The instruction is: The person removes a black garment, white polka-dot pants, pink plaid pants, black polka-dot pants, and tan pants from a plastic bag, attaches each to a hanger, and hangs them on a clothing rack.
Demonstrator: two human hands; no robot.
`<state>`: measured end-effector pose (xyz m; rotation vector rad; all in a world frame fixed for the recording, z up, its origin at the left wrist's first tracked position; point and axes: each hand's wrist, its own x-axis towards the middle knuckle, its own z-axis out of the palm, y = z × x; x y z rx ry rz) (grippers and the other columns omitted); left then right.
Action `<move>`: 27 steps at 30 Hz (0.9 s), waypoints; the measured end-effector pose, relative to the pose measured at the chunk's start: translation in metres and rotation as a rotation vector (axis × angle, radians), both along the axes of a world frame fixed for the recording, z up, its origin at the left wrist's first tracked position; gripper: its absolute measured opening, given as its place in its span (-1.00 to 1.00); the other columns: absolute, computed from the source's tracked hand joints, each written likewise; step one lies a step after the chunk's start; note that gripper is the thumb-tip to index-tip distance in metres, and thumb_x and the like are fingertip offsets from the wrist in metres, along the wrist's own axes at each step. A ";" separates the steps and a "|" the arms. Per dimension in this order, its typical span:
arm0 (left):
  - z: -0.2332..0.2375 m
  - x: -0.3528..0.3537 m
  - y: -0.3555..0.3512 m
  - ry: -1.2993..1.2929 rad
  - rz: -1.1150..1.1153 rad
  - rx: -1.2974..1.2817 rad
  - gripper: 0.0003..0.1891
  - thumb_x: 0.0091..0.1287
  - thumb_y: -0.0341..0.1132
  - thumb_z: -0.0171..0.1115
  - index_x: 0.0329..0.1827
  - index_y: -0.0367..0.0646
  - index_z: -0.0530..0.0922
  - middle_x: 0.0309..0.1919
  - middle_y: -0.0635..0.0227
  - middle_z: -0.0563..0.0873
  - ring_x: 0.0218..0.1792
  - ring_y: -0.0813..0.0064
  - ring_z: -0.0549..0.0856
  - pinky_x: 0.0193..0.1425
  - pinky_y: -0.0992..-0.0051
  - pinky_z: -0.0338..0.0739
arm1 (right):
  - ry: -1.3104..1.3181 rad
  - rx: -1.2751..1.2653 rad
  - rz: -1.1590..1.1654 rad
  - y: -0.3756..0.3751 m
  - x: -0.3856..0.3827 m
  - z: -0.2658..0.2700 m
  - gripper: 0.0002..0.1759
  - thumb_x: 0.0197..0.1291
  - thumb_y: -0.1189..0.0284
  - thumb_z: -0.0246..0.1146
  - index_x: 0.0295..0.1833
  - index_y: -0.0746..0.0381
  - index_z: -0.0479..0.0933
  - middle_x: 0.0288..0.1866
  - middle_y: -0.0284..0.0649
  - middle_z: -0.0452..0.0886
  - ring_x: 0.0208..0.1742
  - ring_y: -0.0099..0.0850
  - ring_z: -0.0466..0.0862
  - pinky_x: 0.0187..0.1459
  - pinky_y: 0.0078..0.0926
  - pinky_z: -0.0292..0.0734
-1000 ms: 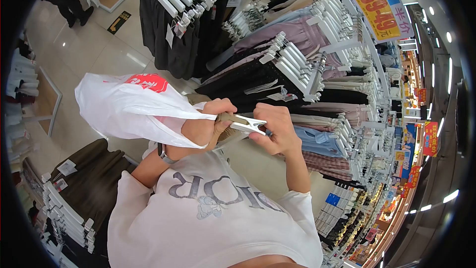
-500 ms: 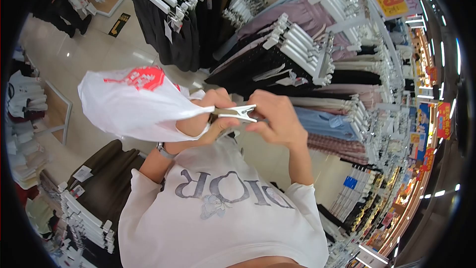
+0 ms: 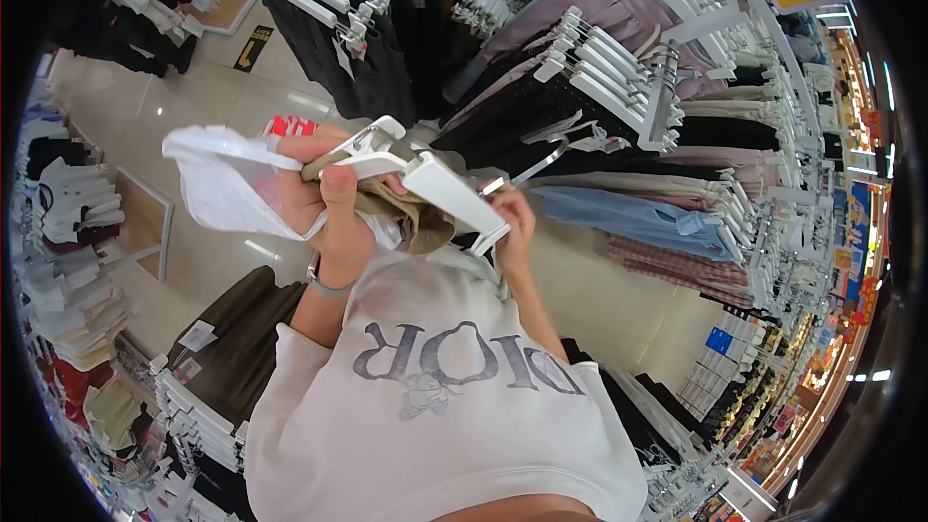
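Before my chest is a white clip hanger [image 3: 449,193] with a metal hook. An olive-khaki garment [image 3: 428,224], bunched up, hangs at its left end. My left hand [image 3: 338,222] is closed around that clip end and the garment's edge, thumb on the near side. A white plastic bag [image 3: 217,174] with red print hangs from my left wrist. At the opposite end of the hanger, my right hand [image 3: 517,220] is closed with its fingers on the white clip. Part of the garment is hidden behind the hanger and my left hand.
Racks of trousers on white hangers stand ahead and to the right, with dark trousers [image 3: 358,68] and blue jeans [image 3: 628,217] among them. Olive trousers [image 3: 242,329] hang at lower left. Folded or hung tops line the left. A person's dark-clothed legs [image 3: 135,39] show at upper left.
The hanger has turned and come into fuller view, with the garment showing beneath it. My hands have moved apart, the right one lower. The bag has swung behind my left hand.
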<state>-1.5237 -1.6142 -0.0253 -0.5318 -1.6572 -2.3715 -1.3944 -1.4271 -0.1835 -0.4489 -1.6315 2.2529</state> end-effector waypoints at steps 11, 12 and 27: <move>-0.010 -0.003 0.018 -0.115 0.278 0.116 -0.61 0.55 -0.03 0.07 0.00 -0.24 0.30 -0.42 0.19 0.60 -0.46 0.42 0.68 -0.24 0.47 0.59 | 0.223 0.189 0.162 -0.028 0.000 -0.004 -0.75 0.13 0.48 0.39 -0.09 0.23 0.52 0.51 0.13 0.18 0.43 0.03 0.35 0.33 -0.03 0.36; -0.012 -0.003 0.019 -0.124 0.295 0.122 -0.64 0.57 -0.05 0.05 -0.01 -0.22 0.32 -0.42 0.21 0.60 -0.45 0.43 0.67 -0.26 0.47 0.58 | 0.232 0.398 0.219 -0.025 -0.001 0.003 -0.72 0.11 0.46 0.41 -0.08 0.24 0.52 0.51 0.14 0.18 0.43 0.06 0.34 0.33 -0.03 0.36; -0.008 -0.019 -0.044 -0.341 0.359 0.125 -0.64 0.59 -0.05 0.01 -0.23 -0.17 0.47 -0.37 0.36 0.57 -0.33 0.54 0.55 -0.14 0.47 0.48 | 0.081 0.801 0.510 0.008 -0.003 0.024 -0.76 0.23 0.35 0.37 -0.09 0.29 0.67 0.34 -0.07 0.50 0.30 -0.08 0.48 0.31 -0.20 0.38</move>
